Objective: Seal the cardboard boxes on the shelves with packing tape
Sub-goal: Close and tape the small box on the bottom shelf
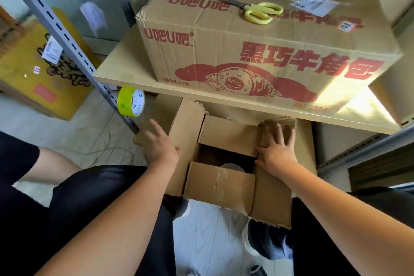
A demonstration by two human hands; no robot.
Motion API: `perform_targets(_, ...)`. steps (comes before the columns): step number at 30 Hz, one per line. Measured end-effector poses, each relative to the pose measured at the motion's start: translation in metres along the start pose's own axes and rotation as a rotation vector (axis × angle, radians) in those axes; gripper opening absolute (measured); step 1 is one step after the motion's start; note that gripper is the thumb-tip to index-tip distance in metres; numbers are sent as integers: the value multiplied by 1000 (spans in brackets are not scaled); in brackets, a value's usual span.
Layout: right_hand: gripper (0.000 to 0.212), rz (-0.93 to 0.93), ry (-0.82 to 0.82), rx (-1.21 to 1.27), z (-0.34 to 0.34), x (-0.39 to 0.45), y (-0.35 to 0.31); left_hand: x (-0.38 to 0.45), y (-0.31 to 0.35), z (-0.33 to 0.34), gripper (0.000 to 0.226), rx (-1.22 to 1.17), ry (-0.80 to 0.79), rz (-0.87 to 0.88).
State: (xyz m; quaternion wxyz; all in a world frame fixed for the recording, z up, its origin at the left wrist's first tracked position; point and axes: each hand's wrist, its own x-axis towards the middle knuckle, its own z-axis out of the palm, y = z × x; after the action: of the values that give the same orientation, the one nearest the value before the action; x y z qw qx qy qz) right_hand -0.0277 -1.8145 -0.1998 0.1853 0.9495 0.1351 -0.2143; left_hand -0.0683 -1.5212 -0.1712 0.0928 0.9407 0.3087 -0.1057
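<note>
Tape roll (131, 102) hangs at left front corner of upper shelf (116, 74), above and just left of left hand (160, 144). Left hand flat, fingers spread, pressing left flap of open box (220, 182) on lower level. Right hand (276, 149) flat, fingers straight, on right flap beside far flap edge. Box flaps not closed; dark gap between hands. Printed box (257, 51) on upper shelf, scissors (257, 10) lying on top.

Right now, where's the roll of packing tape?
In the head view, the tape roll sits left of centre beside the grey shelf upright, under the wooden shelf's corner, just above the left hand.
</note>
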Motion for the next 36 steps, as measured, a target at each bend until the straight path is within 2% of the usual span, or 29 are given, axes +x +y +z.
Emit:
perform_targets(1, 54, 73, -13, 44, -2, -2, -2, 0, -3, 1, 89, -14, -85, -37)
perform_targets(2, 53, 149, -6, 117, -4, -4, -2, -2, -3, 3, 65, 44, -124, -3)
perform_targets(4, 68, 319, 63, 363, -8, -7, -3, -13, 2, 6, 28, 164, -80, 171)
perform_targets(6, 91, 405, 177, 594, -9, -9, -3, -28, 13, 11, 21, 170, -39, 355)
perform_targets(7, 94, 388, 233, 675, -10, -13, -3, -36, 19, 16, 25, 160, -42, 421)
perform_targets(9, 95, 277, 303, 762, -14, -18, -5, -48, 25, 29, 51, 106, -95, 475)
perform_targets(11, 96, 203, 335, 803, -19, -21, -10, -53, 24, 40, 81, 47, -218, 445)
perform_targets(13, 90, 159, 360, 751, -23, -23, -17, -53, 25, 44, 91, -78, -334, 384)
perform_targets(15, 71, 86, 327, 506, -24, -21, -27, -49, 27, 43, 88, -193, -338, 344)
perform_targets(18, 46, 19, 188, 165, -30, -11, -44, -40, 27, 36, 76, -368, -269, 270)
perform_targets(21, 41, -40, 80, -13, -36, 0, -72, -37, 24, 37, 69, -462, -326, 314)
perform_targets(22, 46, -58, 63, 9, -32, 6, -80, -38, 22, 42, 67, -460, -359, 380)
perform_targets(25, 57, -214, 94, 437, -8, 21, -93, -40, 17, 63, 68, -293, -503, 496)
perform_targets(27, 60, -344, 121, 522, 9, 20, -93, -38, 14, 79, 67, -161, -522, 503)
perform_targets(28, 60, -351, 147, 564, 14, 18, -90, -37, 12, 85, 69, -106, -498, 520)
perform_targets(30, 63, -260, 271, 697, 17, 13, -83, -36, 9, 94, 78, -3, -431, 562)
perform_targets(32, 77, -40, 347, 682, 20, 9, -77, -34, 9, 100, 87, 50, -374, 576)
perform_targets(33, 90, 89, 289, 659, 26, 11, -72, -34, 11, 102, 93, 43, -366, 564)
perform_targets(34, 104, 223, 173, 738, 30, 11, -66, -33, 13, 103, 103, 9, -376, 523)
perform_targets(36, 118, 393, -71, 1123, 37, 14, -59, -29, 16, 101, 126, -121, -437, 357)
